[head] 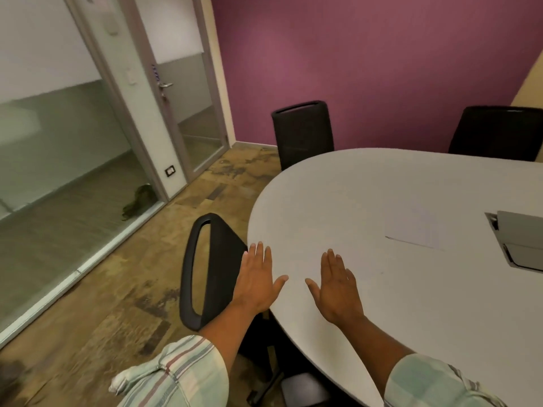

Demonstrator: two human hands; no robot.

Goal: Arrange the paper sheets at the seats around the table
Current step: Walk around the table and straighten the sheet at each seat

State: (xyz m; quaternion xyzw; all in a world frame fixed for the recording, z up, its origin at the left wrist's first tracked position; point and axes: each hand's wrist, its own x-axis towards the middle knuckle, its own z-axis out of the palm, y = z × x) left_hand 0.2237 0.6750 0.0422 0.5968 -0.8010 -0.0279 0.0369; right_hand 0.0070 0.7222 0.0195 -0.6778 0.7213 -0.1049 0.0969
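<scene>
Paper sheets (411,224): we see only one small pile or single sheet, lying flat on the table (338,186), well in from the near curved edge and just beside the open cable box (517,242) near the right edge. We cannot tell how many sheets it has. Our left hand (255,283) and right hand (338,292) are both flat with fingers spread, empty, palms down over the near edge, approx. in front of the chair (211,268). No seat we see has a sheet at its place yet, so distribution is probably not begun. Next: reach w/ right hand toward the sheets, lift one, lay it at the table edge by a chair.
</scene>
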